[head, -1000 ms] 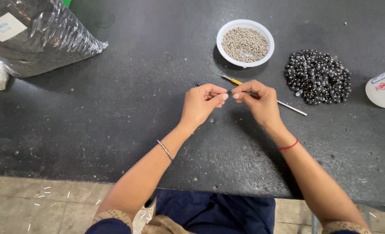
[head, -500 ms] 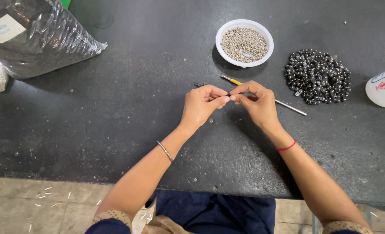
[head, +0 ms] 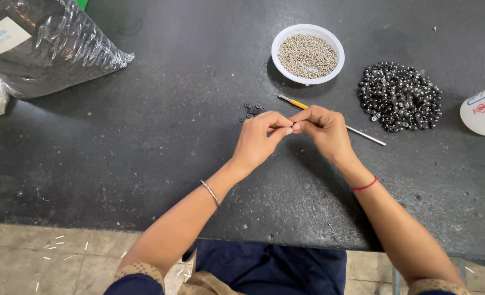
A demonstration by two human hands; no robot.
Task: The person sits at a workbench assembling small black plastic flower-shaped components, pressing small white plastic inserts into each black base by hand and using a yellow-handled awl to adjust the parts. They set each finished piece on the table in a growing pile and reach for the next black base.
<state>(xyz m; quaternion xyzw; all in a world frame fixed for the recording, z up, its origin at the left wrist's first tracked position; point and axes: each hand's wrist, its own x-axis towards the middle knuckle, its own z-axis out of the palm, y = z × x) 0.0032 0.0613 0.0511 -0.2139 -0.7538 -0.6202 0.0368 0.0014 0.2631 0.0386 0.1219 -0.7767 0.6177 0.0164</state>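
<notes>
Left hand and right hand meet fingertip to fingertip above the bench, pinching a small part too tiny to identify. Finished black pieces are piled right; the white bowl of pale beads stays full.

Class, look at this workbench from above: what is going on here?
A person's left hand and right hand meet fingertip to fingertip over a dark table, pinching something too small to identify. Behind them lie a thin yellow-handled tool, a white bowl of pale beads, a pile of dark beads and a few tiny dark pieces.
</notes>
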